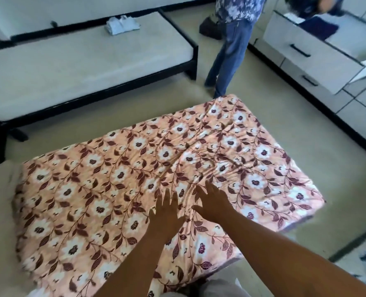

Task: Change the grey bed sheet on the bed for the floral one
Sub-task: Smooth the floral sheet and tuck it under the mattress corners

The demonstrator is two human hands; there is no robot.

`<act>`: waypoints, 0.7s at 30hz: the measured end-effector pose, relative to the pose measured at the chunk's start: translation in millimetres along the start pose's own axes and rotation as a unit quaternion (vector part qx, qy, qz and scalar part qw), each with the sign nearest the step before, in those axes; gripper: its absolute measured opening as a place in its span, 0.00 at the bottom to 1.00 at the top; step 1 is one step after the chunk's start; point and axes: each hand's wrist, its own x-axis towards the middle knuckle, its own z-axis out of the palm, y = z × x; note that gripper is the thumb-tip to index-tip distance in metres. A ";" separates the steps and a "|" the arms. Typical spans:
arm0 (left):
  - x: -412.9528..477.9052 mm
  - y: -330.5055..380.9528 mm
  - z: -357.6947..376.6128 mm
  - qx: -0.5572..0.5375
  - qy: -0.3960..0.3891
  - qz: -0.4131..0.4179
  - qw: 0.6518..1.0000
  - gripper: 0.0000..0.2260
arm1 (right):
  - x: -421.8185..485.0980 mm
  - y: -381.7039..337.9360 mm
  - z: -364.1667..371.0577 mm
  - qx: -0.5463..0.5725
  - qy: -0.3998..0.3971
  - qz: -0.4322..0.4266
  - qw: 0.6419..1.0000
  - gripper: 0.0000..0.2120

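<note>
Both hands (188,209) press flat, fingers spread, on floral sheet (135,168) running lower-left to upper-right.

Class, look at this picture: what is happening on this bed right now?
A person leans over the bed with both hands flat and open on the floral sheet: the left hand and right hand lie side by side near its middle, where wrinkles show. The sheet already covers the mattress. Another person stands beyond the far corner, by an open drawer.

one floral sheet (135,179), two hands (167,213), two drawers (302,50)
</note>
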 end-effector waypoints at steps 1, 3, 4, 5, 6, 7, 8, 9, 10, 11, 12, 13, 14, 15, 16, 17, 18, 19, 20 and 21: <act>0.9 3.4 0.3 0.004 0.000 0.003 1.000 0.39 | -1.7 0.9 -1.0 0.000 0.000 -0.002 1.000 0.39; 2.8 10.3 -0.2 0.011 -0.004 0.011 1.000 0.39 | -5.0 4.7 -2.8 -0.009 -0.009 -0.011 1.000 0.39; 4.8 15.2 -1.2 0.011 -0.007 0.015 1.000 0.39 | -6.3 9.1 -5.8 -0.014 -0.013 -0.014 1.000 0.39; 5.6 18.4 -1.0 0.011 -0.011 0.017 1.000 0.39 | -7.4 13.1 -7.8 -0.015 -0.012 -0.016 1.000 0.39; 8.2 23.7 -1.2 0.013 -0.010 0.020 1.000 0.39 | -7.5 20.1 -11.4 -0.013 -0.009 -0.015 1.000 0.39; 9.7 26.8 -0.7 0.011 -0.011 0.021 1.000 0.39 | -7.7 26.5 -13.1 -0.010 -0.007 -0.015 1.000 0.38; 12.0 30.2 0.1 0.005 -0.012 0.024 1.000 0.39 | -8.2 33.8 -15.3 -0.006 -0.008 -0.014 1.000 0.38; 16.6 36.5 -0.3 0.000 -0.011 0.025 1.000 0.39 | -7.6 44.4 -18.7 -0.005 -0.008 -0.012 1.000 0.38; 21.0 41.8 0.1 0.002 -0.012 0.025 1.000 0.39 | -7.6 53.7 -21.3 -0.003 -0.010 -0.009 1.000 0.38; 26.4 50.3 -0.5 0.010 -0.014 0.024 1.000 0.39 | -5.9 66.4 -24.2 -0.001 -0.008 -0.007 1.000 0.38; 31.1 57.9 -1.9 0.017 -0.015 0.020 1.000 0.39 | -3.3 77.6 -26.0 0.002 -0.005 -0.005 1.000 0.38; 36.2 66.8 -3.5 0.020 -0.014 0.018 1.000 0.39 | 0.2 89.7 -27.3 0.005 -0.005 -0.004 1.000 0.38; 45.0 81.3 -4.2 0.020 -0.012 0.016 1.000 0.39 | 4.5 107.5 -29.1 0.012 -0.004 -0.005 1.000 0.38; 52.0 92.0 -4.5 0.017 -0.006 0.015 1.000 0.39 | 8.8 121.7 -29.6 0.013 -0.004 -0.006 1.000 0.38; 62.9 108.1 -2.5 0.014 0.002 0.011 1.000 0.39 | 14.3 142.0 -30.3 0.011 -0.005 -0.011 1.000 0.37; 71.7 120.8 -0.3 0.014 0.007 0.004 1.000 0.39 | 18.9 159.4 -30.2 0.006 -0.007 -0.017 1.000 0.37; 80.5 134.5 2.1 0.015 0.010 -0.005 1.000 0.40 | 22.9 177.1 -31.8 0.000 -0.015 -0.025 1.000 0.37; 90.4 155.7 7.3 0.008 0.006 -0.021 1.000 0.40 | 27.5 201.3 -33.2 -0.009 -0.028 -0.037 0.999 0.37; 96.7 172.8 10.1 -0.002 0.000 -0.036 0.999 0.40 | 30.9 219.7 -35.3 -0.020 -0.034 -0.048 0.998 0.37; 101.7 193.8 14.2 -0.021 -0.007 -0.056 0.998 0.39 | 35.4 240.9 -37.5 -0.029 -0.041 -0.063 0.997 0.36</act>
